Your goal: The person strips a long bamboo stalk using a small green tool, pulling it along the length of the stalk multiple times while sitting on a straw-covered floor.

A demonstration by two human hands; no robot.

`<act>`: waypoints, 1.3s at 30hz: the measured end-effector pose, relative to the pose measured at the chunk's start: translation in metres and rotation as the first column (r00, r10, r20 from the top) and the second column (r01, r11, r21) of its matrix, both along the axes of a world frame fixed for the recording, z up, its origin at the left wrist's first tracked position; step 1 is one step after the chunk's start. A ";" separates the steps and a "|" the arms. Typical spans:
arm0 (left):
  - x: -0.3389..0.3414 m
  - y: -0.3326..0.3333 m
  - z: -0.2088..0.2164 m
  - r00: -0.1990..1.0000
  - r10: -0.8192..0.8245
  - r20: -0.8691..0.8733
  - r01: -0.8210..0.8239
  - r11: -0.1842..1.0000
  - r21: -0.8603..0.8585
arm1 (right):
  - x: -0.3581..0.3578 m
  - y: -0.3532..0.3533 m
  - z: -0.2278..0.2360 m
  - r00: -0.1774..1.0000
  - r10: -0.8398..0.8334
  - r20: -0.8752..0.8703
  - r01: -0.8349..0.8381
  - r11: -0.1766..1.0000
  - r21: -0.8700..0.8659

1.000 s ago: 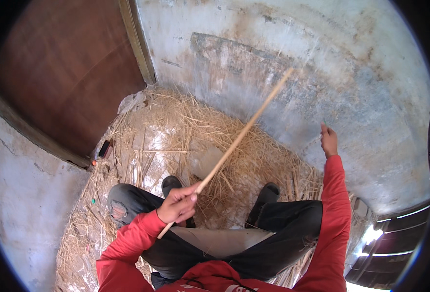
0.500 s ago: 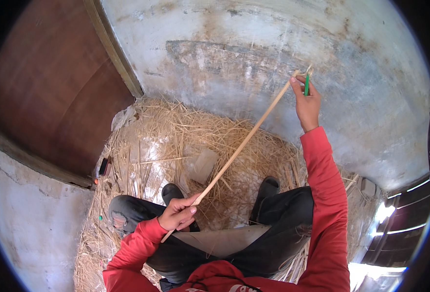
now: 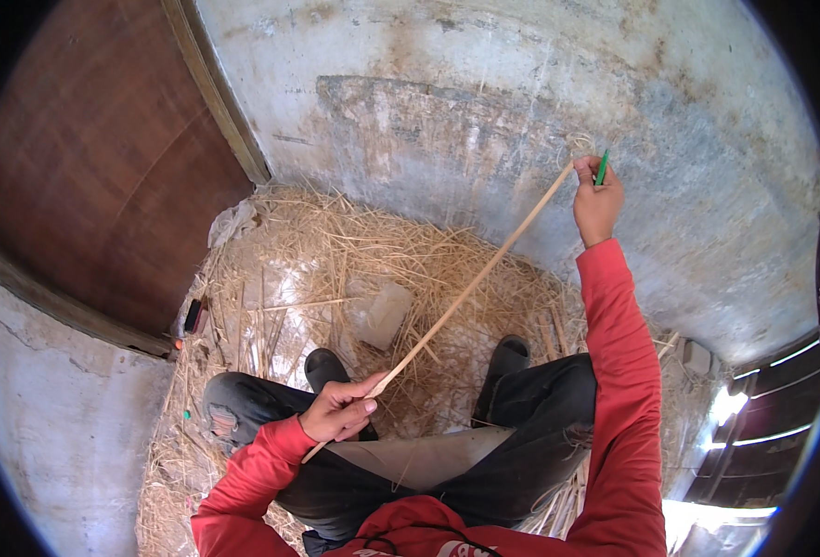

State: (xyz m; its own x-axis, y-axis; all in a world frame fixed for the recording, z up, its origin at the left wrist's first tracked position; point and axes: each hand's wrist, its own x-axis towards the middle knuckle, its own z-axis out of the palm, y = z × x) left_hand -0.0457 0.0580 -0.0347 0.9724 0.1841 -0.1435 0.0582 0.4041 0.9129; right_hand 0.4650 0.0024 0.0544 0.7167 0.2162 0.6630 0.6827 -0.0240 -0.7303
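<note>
A long, thin, pale wooden stick [image 3: 477, 280] slants across the view, from my lap up toward the wall. Its lower part is gripped in my left hand [image 3: 340, 410], thumb along the top, with the butt end sticking out below above my left thigh. At the far upper end, my right hand [image 3: 598, 202] is closed around a slim green tool [image 3: 602, 168], whose working end is hidden by the fingers. Thumb and fingers there meet the stick's tip. Thin pale curled shavings [image 3: 581, 142] bunch up just beyond that tip.
Straw and thin strips [image 3: 382, 239] litter the floor around my feet. A pale block [image 3: 387, 316] lies between my shoes, farther out. Ahead rises a stained wall [image 3: 447, 121]; a brown door panel [image 3: 103, 158] is at left. A dark small object [image 3: 194, 316] lies beside its frame.
My right hand has moved slightly right and down along with the green tool, which is tilted differently. More curled shavings show at the stick's tip. My left hand stays nearly where it was.
</note>
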 end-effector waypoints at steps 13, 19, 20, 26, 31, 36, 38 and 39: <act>-0.009 0.002 0.007 0.994 0.106 -0.028 -0.101 0.985 0.136 | 0.054 -0.035 -0.021 0.962 -0.167 -0.218 0.122 0.971 -0.204; 0.029 0.013 0.022 0.910 0.411 0.059 -0.415 0.893 0.176 | -0.071 -0.012 0.023 0.897 0.204 -0.392 -0.389 0.786 -0.481; 0.030 0.016 0.021 0.895 0.438 0.081 -0.445 0.879 0.168 | -0.095 -0.007 0.021 0.859 0.351 -0.373 -0.496 0.750 -0.438; 0.041 0.017 0.031 0.864 0.487 0.126 -0.497 0.866 0.056 | -0.207 0.018 0.016 0.594 0.641 -0.485 -0.803 0.435 -0.408; 0.047 0.011 0.036 0.885 0.450 0.124 -0.457 0.889 0.038 | -0.249 0.031 0.010 0.493 0.740 -0.458 -0.867 0.369 -0.337; 0.043 0.016 0.035 0.872 0.471 0.133 -0.481 0.875 0.054 | -0.246 0.045 0.000 0.355 0.704 -0.615 -0.928 0.346 -0.140; 0.040 0.016 0.036 0.861 0.488 0.141 -0.499 0.864 0.061 | -0.245 0.044 0.001 0.454 0.746 -0.487 -0.889 0.340 -0.307; 0.039 0.017 0.038 0.855 0.498 0.144 -0.511 0.856 0.072 | -0.247 0.039 0.003 0.513 0.775 -0.370 -0.834 0.346 -0.430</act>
State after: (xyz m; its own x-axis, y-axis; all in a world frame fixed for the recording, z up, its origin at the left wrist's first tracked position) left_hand -0.0070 0.0749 0.0033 0.7497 0.6617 0.0115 -0.2368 0.2520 0.9383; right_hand 0.2180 0.0414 0.0577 0.0514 0.9810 0.1873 0.5198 0.1339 -0.8437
